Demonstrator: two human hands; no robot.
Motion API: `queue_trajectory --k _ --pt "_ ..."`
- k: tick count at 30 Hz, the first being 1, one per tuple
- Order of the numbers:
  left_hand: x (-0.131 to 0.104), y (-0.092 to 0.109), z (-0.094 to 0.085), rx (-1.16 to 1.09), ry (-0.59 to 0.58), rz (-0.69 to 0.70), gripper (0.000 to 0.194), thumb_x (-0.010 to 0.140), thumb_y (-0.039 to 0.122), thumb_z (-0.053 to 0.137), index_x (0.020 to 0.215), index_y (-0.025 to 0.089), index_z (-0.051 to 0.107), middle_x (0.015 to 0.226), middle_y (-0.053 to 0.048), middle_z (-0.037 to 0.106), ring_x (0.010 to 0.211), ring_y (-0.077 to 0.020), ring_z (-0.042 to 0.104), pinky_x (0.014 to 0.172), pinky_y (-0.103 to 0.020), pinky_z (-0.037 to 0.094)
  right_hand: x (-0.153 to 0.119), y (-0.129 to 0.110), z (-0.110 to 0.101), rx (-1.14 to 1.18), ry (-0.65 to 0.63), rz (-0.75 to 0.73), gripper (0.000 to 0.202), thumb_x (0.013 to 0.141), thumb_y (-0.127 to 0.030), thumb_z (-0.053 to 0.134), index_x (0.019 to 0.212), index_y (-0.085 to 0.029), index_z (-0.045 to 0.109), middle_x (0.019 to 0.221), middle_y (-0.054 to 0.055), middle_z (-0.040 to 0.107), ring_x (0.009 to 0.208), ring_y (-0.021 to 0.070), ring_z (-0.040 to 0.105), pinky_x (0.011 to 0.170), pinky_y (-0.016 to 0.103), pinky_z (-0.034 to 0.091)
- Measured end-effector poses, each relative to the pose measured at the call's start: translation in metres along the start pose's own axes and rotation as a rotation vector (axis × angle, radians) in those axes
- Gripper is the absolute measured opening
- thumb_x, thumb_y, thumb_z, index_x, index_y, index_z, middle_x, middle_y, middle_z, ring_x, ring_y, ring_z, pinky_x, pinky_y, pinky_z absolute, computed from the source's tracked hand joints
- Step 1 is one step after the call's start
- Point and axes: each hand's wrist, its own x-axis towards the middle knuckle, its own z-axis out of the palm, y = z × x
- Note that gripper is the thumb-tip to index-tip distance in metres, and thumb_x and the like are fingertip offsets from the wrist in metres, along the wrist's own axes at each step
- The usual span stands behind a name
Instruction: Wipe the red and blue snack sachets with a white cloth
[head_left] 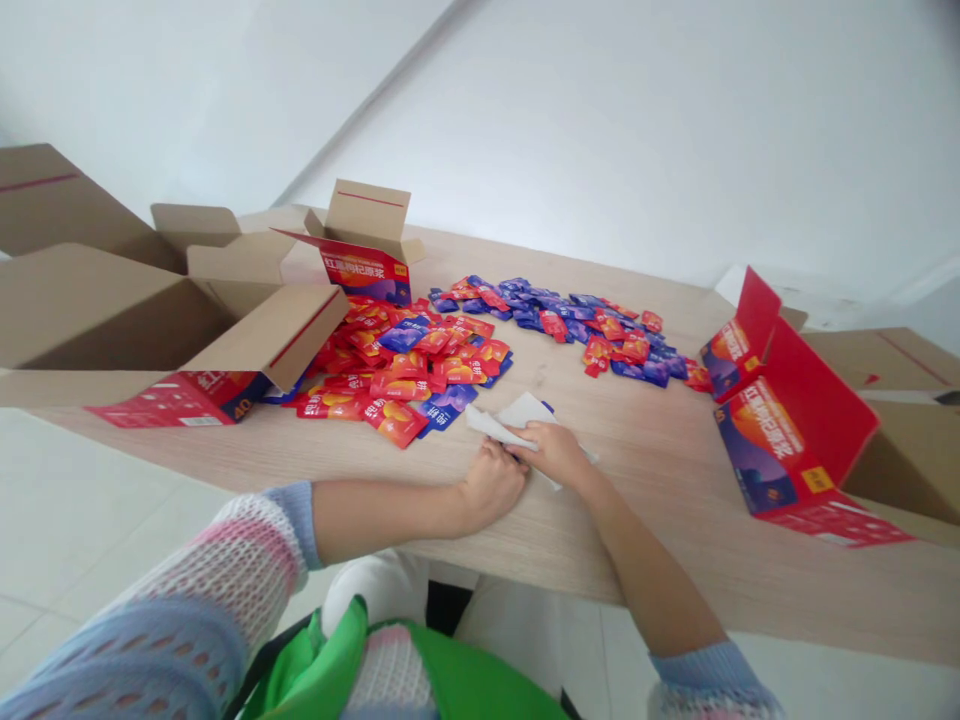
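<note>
A crumpled white tissue (519,412) lies under and between my hands near the table's front edge. My right hand (553,452) has its fingers closed on the tissue. Beside it, touching, my left hand (493,487) is curled into a fist; what it holds, if anything, is hidden. A bit of a blue packet shows by the tissue. Just left of the hands is a heap of red packets (401,385) with some blue ones among them. Further back, a band of blue and red packets (570,322) stretches to the right.
Open cartons (255,330) stand at the left, their flaps reaching over the table (660,470). A smaller red box (365,268) is open behind the heap. At the right stands an open red box (780,440) with more cardboard beside it. A white wall rises behind.
</note>
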Motion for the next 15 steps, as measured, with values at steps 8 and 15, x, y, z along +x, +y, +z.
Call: queue_trajectory --k 8,15 --pt "0.008 -0.001 -0.024 -0.051 -0.039 -0.076 0.037 0.095 0.016 0.037 0.085 0.0 0.068 0.081 -0.025 0.069 0.082 -0.0309 0.068 0.065 -0.038 0.047 -0.001 0.037 -0.008 0.359 -0.12 0.009 0.042 0.081 -0.055 0.059 0.101 -0.022 0.074 0.086 0.002 0.072 0.075 0.0192 0.061 0.068 0.025 0.042" --pt "0.006 -0.008 -0.025 -0.172 -0.035 -0.148 0.039 0.096 0.018 0.035 0.085 0.001 0.068 0.08 -0.023 0.067 0.082 -0.0296 0.066 0.062 -0.036 0.049 -0.006 0.066 -0.011 0.065 0.068 0.38 0.044 0.084 -0.056 0.054 0.116 -0.03 0.067 0.091 0.005 0.071 0.082 0.0226 0.062 0.068 0.027 0.042"
